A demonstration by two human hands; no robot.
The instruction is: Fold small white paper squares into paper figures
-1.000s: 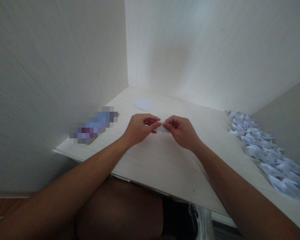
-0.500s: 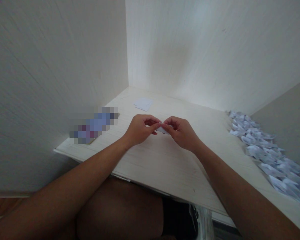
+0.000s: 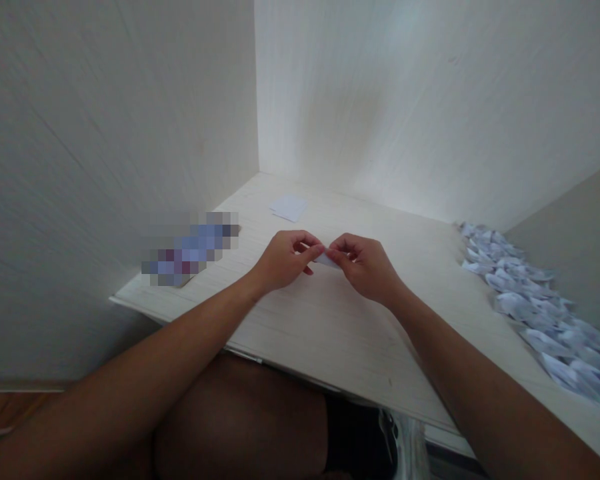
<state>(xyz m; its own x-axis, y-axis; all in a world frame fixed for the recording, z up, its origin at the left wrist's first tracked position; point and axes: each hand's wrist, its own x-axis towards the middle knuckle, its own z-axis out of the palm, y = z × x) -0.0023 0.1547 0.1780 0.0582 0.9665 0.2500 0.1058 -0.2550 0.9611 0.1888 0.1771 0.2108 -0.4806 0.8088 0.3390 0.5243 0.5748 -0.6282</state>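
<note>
White paper (image 3: 329, 261) is between the hands, over the table (image 3: 325, 340) | left hand (image 3: 287, 260) pinches one end, right hand (image 3: 364, 263) the other, maybe so it can't slip | flat sheets (image 3: 290, 208) lie beyond, folded papers (image 3: 540, 303) far right, maybe for room

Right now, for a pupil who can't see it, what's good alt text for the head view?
A person's left hand and right hand pinch a small white paper over a pale table. Sheets lie beyond, a pixelated object left, many white pieces right.

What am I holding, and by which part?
A small piece of white paper, pinched by your left hand and right hand near its far edge.
</note>
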